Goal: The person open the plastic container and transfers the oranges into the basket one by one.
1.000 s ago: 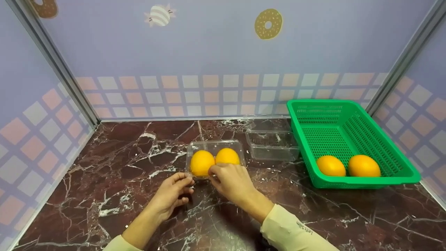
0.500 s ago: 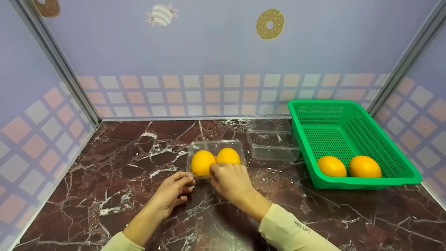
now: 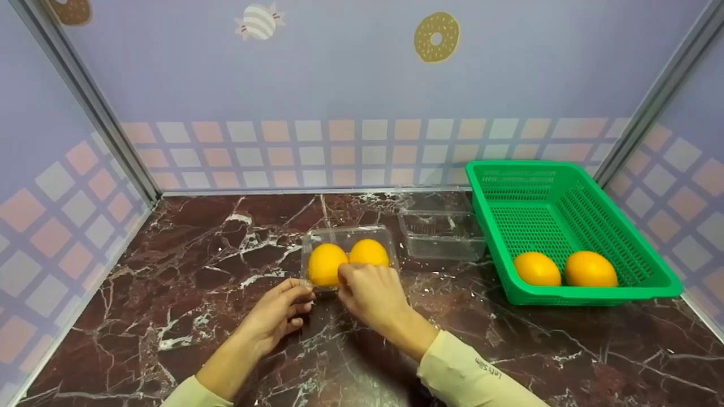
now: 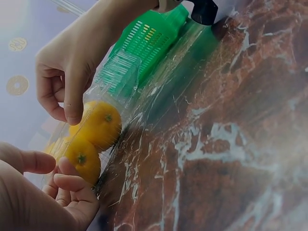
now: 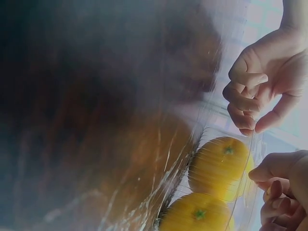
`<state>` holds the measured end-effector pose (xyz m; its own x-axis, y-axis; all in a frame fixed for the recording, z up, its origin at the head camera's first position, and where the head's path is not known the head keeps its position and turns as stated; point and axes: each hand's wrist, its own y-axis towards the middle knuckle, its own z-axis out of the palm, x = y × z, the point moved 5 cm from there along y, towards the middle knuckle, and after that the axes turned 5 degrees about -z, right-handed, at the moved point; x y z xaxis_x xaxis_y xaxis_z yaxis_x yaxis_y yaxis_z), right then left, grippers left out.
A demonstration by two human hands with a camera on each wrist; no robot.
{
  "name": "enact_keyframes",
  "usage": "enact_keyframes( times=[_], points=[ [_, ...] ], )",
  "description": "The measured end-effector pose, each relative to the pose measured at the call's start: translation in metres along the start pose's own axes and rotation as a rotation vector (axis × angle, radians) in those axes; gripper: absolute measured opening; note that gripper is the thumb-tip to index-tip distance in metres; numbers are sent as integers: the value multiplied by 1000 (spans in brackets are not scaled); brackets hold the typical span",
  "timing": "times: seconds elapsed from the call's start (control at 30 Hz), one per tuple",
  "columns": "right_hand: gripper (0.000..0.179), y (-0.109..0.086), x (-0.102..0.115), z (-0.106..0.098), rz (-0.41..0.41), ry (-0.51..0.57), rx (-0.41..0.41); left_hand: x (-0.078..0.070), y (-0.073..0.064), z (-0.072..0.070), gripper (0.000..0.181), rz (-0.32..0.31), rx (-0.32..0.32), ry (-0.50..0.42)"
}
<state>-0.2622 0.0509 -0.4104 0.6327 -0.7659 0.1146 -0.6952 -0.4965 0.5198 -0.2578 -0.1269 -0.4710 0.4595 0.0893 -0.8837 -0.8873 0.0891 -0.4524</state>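
Observation:
Two oranges [image 3: 327,265] sit side by side in a clear plastic box [image 3: 349,233] at the middle of the table. In the right wrist view, ridged walls of the box show in front of both oranges. My left hand [image 3: 278,311] pinches the box's near left corner between thumb and forefinger, its other fingers curled. At the middle of the near edge, my right hand [image 3: 376,294] pinches the rim, partly covering the right orange [image 3: 369,252]. The left wrist view shows the right hand [image 4: 72,72] reaching down to the rim with thumb and forefinger.
A second clear plastic box [image 3: 444,243], its lid raised, stands behind to the right. Beside it is a green basket [image 3: 594,291] with two more oranges [image 3: 591,269] at its near end. Patterned walls close off the back and sides of the dark marbled table [image 3: 186,271].
Both hands stay at the box's near edge, with only very slight shifts. The oranges, boxes and basket keep their places; the head view sways a little.

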Motion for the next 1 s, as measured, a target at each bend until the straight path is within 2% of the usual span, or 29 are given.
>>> enact_keyframes(
  times=[0.3,1.0],
  points=[
    [12,0,0,0,19,32,29,1,-1,1,5,-16,12,-36],
    [13,-1,2,-1,59,55,31,2,-3,5,11,-31,49,-132]
  ],
)
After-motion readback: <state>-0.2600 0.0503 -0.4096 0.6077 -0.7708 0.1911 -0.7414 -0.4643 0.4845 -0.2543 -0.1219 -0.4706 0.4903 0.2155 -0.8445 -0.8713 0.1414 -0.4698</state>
